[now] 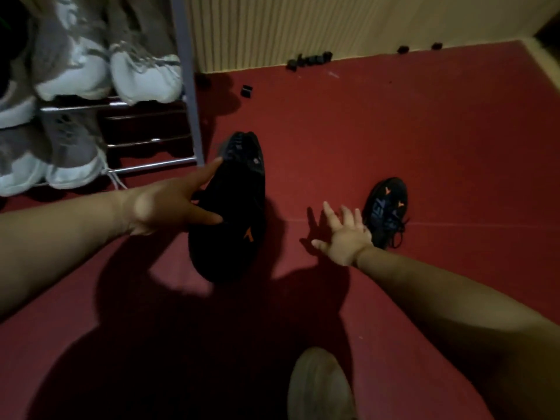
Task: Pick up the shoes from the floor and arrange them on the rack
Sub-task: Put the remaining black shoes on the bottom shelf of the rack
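My left hand (169, 204) grips a black shoe with an orange mark (233, 213), held above the red floor just right of the shoe rack (189, 95). Its mate, a second black shoe with orange marks (386, 210), lies on the floor to the right. My right hand (344, 234) is stretched toward that shoe with fingers spread, its fingertips beside the shoe's near edge, holding nothing. White and grey sneakers (142, 74) stand on the rack's upper shelf, and another pair (72, 159) sits lower down.
The red floor (394, 122) meets a ribbed beige wall (272, 28) at the back. Several small black objects (309, 60) lie along the wall's base. A pale shoe toe (321, 386) shows at the bottom edge. The rack's lower right bars are bare.
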The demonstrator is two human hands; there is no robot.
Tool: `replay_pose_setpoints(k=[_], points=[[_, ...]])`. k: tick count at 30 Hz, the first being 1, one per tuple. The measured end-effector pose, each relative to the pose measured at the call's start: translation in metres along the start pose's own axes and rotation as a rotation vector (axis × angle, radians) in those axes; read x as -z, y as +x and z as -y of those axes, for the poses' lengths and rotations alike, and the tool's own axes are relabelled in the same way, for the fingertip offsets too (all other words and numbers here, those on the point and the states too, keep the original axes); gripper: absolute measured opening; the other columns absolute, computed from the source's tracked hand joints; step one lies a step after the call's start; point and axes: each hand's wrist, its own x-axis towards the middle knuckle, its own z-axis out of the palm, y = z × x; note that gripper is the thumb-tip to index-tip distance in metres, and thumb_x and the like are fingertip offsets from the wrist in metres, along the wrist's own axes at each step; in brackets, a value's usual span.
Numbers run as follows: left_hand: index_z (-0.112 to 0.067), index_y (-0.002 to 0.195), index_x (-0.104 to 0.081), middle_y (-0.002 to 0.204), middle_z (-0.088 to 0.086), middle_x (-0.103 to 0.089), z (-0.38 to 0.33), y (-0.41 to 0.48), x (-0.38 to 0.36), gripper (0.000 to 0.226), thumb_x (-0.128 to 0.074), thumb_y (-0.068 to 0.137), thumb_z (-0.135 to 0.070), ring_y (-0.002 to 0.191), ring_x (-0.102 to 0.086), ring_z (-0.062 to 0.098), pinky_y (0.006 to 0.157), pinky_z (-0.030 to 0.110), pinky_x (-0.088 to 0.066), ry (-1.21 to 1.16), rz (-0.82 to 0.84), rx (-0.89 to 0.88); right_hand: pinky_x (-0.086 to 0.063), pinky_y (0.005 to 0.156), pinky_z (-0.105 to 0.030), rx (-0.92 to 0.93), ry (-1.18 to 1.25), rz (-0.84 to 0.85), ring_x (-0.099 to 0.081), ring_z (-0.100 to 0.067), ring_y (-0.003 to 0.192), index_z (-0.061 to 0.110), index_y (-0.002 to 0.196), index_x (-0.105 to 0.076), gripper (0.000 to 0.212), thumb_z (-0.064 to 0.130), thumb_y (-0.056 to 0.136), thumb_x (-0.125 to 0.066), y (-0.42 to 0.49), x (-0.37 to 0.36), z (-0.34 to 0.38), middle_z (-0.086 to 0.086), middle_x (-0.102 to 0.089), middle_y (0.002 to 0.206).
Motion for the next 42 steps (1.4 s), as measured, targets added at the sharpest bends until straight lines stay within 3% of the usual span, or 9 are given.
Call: replay_pose_setpoints(k=[7,13,17,20,26,31,35,39,42], points=[[-0.032,0.149,-0.020,0.137,0.001,-0.050,-0.015,0.058,-0.085,0.091,-0.050,0.081,0.020,0.094,-0.063,-0.003,0.074,0.013,-0.053,-0.170,-0.027,-0.064,-0.002,0.115,-0.050,-0.537,0.453,0.009,0.011,-0.042,0.143,0.033,0.146,0.022,0.111,0.071,0.075,-0.055,0.019,-0.016,-0.083,-0.013,0.017,0.157],[-0.033,0.149,-0.017,0.141,-0.010,-0.043,-0.004,0.078,-0.107,0.092,-0.051,0.081,0.019,0.119,-0.048,0.001,0.092,0.012,-0.044,-0.200,-0.035,-0.052,-0.007,0.118,-0.046,-0.527,0.589,0.054,0.001,-0.038,0.145,0.028,0.145,0.026,0.120,0.076,0.071,-0.055,0.045,-0.023,-0.081,-0.022,0.003,0.157],[-0.033,0.150,-0.014,0.150,-0.007,-0.036,0.005,0.084,-0.106,0.104,-0.066,0.073,0.012,0.132,-0.042,0.011,0.110,0.035,-0.035,-0.193,-0.013,-0.016,-0.010,0.115,-0.051,-0.592,0.621,0.005,-0.002,-0.038,0.144,0.030,0.143,0.030,0.126,0.076,0.067,-0.060,0.064,-0.018,-0.082,-0.021,-0.001,0.156],[-0.036,0.149,-0.015,0.149,-0.003,-0.038,0.004,0.084,-0.106,0.107,-0.068,0.063,-0.001,0.131,-0.044,0.017,0.112,0.045,-0.032,-0.262,-0.025,0.012,-0.017,0.114,-0.051,-0.598,0.561,-0.008,-0.013,-0.039,0.141,0.031,0.142,0.030,0.129,0.075,0.064,-0.063,0.069,-0.017,-0.086,-0.021,-0.006,0.155],[-0.040,0.147,-0.020,0.146,0.001,-0.042,0.005,0.081,-0.100,0.103,-0.068,0.070,0.008,0.127,-0.048,0.019,0.105,0.038,-0.041,-0.263,-0.088,0.019,-0.025,0.111,-0.049,-0.566,0.497,-0.015,-0.025,-0.040,0.133,0.033,0.143,0.028,0.124,0.060,0.071,-0.069,0.077,-0.019,-0.082,-0.026,-0.013,0.149],[-0.039,0.147,-0.018,0.124,0.004,-0.054,0.001,0.081,-0.095,0.092,-0.051,0.083,0.018,0.099,-0.058,0.011,0.070,0.017,-0.055,-0.237,-0.170,0.038,-0.023,0.112,-0.043,-0.238,0.327,-0.079,-0.024,-0.040,0.137,0.033,0.145,0.022,0.121,0.049,0.072,-0.073,0.064,-0.028,-0.088,-0.021,-0.012,0.153],[-0.048,0.143,-0.020,0.111,0.007,-0.058,-0.003,0.073,-0.078,0.091,-0.058,0.084,0.009,0.097,-0.056,0.026,0.080,0.041,-0.044,-0.203,-0.238,0.059,-0.026,0.113,-0.036,0.355,0.017,-0.041,-0.023,-0.033,0.141,0.025,0.149,0.015,0.118,0.034,0.071,-0.073,0.063,-0.021,-0.075,-0.014,-0.012,0.157],[-0.041,0.147,-0.015,0.110,-0.001,-0.064,-0.006,0.056,-0.058,0.098,-0.064,0.078,0.009,0.088,-0.067,0.009,0.068,0.021,-0.054,-0.198,-0.167,0.024,-0.019,0.114,-0.030,0.824,-0.407,-0.002,-0.018,-0.026,0.143,0.017,0.150,0.010,0.102,0.037,0.083,-0.065,0.071,-0.011,-0.031,-0.009,-0.007,0.159],[-0.033,0.150,-0.011,0.138,-0.007,-0.049,-0.002,0.043,-0.041,0.099,-0.063,0.078,0.011,0.116,-0.055,0.006,0.088,0.015,-0.049,-0.119,-0.164,0.006,-0.007,0.118,-0.035,0.907,-0.653,-0.040,-0.006,-0.022,0.146,0.017,0.150,0.010,0.111,0.044,0.079,-0.070,0.075,-0.006,0.002,-0.005,-0.001,0.160]])
